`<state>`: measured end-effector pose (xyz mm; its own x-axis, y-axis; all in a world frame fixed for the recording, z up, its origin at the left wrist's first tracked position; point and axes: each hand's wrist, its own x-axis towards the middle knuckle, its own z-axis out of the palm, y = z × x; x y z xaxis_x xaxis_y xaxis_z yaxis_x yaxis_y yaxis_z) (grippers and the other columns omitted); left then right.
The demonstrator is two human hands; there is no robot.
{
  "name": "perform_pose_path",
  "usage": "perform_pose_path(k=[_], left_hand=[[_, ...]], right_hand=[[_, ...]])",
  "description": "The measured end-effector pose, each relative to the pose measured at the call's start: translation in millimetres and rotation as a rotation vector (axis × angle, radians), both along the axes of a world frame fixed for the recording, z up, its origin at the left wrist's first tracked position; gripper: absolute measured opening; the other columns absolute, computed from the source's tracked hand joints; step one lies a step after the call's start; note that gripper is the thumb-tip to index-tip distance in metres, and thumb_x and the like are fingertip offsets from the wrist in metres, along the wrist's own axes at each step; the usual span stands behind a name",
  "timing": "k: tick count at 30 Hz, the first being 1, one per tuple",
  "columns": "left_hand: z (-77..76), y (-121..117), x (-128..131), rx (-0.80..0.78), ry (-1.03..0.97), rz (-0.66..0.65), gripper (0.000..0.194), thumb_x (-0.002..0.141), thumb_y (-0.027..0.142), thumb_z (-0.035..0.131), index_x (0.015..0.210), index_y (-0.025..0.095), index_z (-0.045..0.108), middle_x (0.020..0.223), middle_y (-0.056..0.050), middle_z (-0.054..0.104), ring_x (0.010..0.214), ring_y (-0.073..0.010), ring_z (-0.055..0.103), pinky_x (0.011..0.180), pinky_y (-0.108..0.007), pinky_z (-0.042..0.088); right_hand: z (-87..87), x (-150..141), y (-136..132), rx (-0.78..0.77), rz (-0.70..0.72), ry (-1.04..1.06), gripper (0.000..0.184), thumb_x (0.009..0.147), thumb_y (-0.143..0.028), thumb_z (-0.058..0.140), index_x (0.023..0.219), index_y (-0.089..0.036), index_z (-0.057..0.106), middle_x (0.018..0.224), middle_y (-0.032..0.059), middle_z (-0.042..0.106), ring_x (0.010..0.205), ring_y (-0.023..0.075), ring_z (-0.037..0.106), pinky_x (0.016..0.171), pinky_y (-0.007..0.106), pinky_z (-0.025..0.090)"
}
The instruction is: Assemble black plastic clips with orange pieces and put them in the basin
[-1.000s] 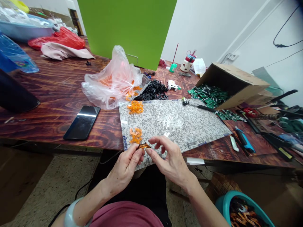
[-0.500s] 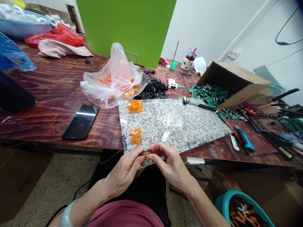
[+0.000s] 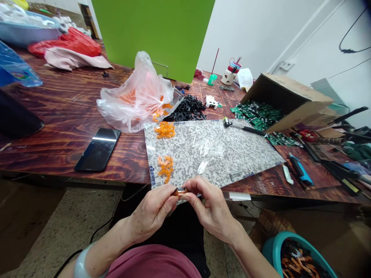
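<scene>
Between my fingertips, just in front of the table edge, is a small orange-and-black plastic part (image 3: 181, 192). My left hand (image 3: 153, 206) pinches its left end and my right hand (image 3: 207, 202) pinches its right end, both closed. Beyond them, on a speckled grey board (image 3: 185, 170), lie a small pile of orange clear plastic pieces (image 3: 165, 168) and a second orange pile (image 3: 165, 130). Thin white strips (image 3: 207, 146) are scattered in the middle of the board, with a few more strips (image 3: 202, 166) nearer me.
Behind the board sit a heap of black parts (image 3: 188, 109) and a plastic bag (image 3: 133, 98) with orange pieces. A small hammer (image 3: 243, 126) lies near a cardboard box (image 3: 290, 100) of green circuit boards (image 3: 257, 114). A phone (image 3: 98, 150) is left; a teal bucket (image 3: 272, 251) stands low right.
The orange-and-black part has shifted very slightly to the right and turned a little in my fingers. Both hands keep their pinch on it.
</scene>
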<state>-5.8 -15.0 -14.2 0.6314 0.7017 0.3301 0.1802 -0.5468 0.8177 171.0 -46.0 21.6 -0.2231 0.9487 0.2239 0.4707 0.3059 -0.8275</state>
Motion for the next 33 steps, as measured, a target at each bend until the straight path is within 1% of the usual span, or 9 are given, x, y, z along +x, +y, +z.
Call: perform_pose_path(k=[5,11,15,19,22,26,28,30,33], left_hand=[[-1.5,1.2,-0.9,-0.026,-0.013,-0.018,0.023,0.094,0.016,0.033,0.075,0.018,0.045,0.067,0.003,0.045,0.06,-0.0113,0.043,0.058,-0.021,0.036],[-3.0,3.8,-2.2,0.038,-0.022,-0.034,0.021,0.094,0.014,0.033,0.077,0.018,0.045,0.066,0.004,0.043,0.058,-0.0107,0.042,0.056,-0.021,0.035],[-3.0,3.6,-2.4,0.069,-0.012,-0.033,0.021,0.094,0.016,0.034,0.076,0.019,0.044,0.066,0.003,0.044,0.059,-0.0112,0.043,0.055,-0.021,0.035],[0.2,2.5,-0.9,0.092,-0.02,-0.057,0.023,0.095,0.018,0.033,0.074,0.019,0.043,0.065,0.002,0.045,0.059,-0.0118,0.044,0.053,-0.021,0.036],[3.0,2.0,-0.6,0.117,-0.034,-0.08,0.023,0.095,0.018,0.033,0.074,0.02,0.042,0.064,0.002,0.044,0.059,-0.012,0.044,0.053,-0.021,0.036],[4.1,3.5,-2.7,0.103,-0.003,-0.104,0.025,0.096,0.021,0.032,0.075,0.019,0.045,0.065,0.002,0.045,0.06,-0.0124,0.045,0.055,-0.021,0.038],[2.9,5.0,-3.7,0.082,0.021,-0.127,0.024,0.096,0.021,0.033,0.081,0.018,0.051,0.068,0.001,0.049,0.063,-0.0127,0.047,0.059,-0.022,0.041],[0.9,6.5,-3.8,0.058,0.032,-0.137,0.02,0.096,0.02,0.034,0.093,0.017,0.054,0.077,-0.001,0.055,0.07,-0.0137,0.052,0.065,-0.022,0.044],[-2.8,7.2,-1.6,0.043,0.029,-0.132,0.021,0.095,0.018,0.036,0.11,0.019,0.052,0.094,-0.005,0.061,0.084,-0.0158,0.057,0.075,-0.025,0.046]], right_hand=[[0.2,0.0,-2.7,0.006,-0.017,0.003,0.004,0.089,-0.022,0.054,0.089,-0.019,0.055,0.079,0.0006,0.055,0.069,0.0115,0.05,0.063,0.023,0.04],[-6.6,3.3,-4.8,-0.038,0.002,0.127,0.015,0.086,-0.024,0.06,0.1,-0.021,0.056,0.093,0.0022,0.057,0.073,0.0112,0.052,0.066,0.023,0.045],[-6.8,3.2,-7.4,-0.035,-0.02,0.111,0.009,0.086,-0.026,0.06,0.093,-0.021,0.057,0.085,0.0009,0.056,0.07,0.0113,0.05,0.065,0.024,0.043],[-4.0,1.4,-10.4,-0.003,-0.03,0.047,0.004,0.089,-0.024,0.054,0.088,-0.02,0.054,0.078,0.001,0.054,0.068,0.0125,0.049,0.062,0.025,0.04],[-2.8,0.7,-11.6,0.042,-0.015,0.021,0.003,0.09,-0.022,0.051,0.087,-0.02,0.052,0.077,0.0011,0.052,0.068,0.0129,0.048,0.062,0.025,0.04],[-3.9,2.8,-12.3,0.114,0.002,0.023,0.002,0.089,-0.019,0.053,0.091,-0.02,0.054,0.08,0.0019,0.056,0.072,0.0134,0.051,0.066,0.025,0.043],[-5.6,4.9,-13.1,0.15,0.003,0.021,0.006,0.088,-0.019,0.056,0.093,-0.02,0.055,0.083,0.0025,0.058,0.076,0.0138,0.053,0.069,0.026,0.044],[-7.4,6.3,-14.3,0.174,-0.008,0.02,0.009,0.087,-0.019,0.057,0.096,-0.021,0.056,0.086,0.0037,0.059,0.08,0.0146,0.056,0.07,0.026,0.046],[-8.6,6.0,-17.2,0.188,-0.034,0.028,0.012,0.087,-0.018,0.058,0.099,-0.021,0.057,0.092,0.006,0.06,0.087,0.016,0.058,0.073,0.027,0.048]])
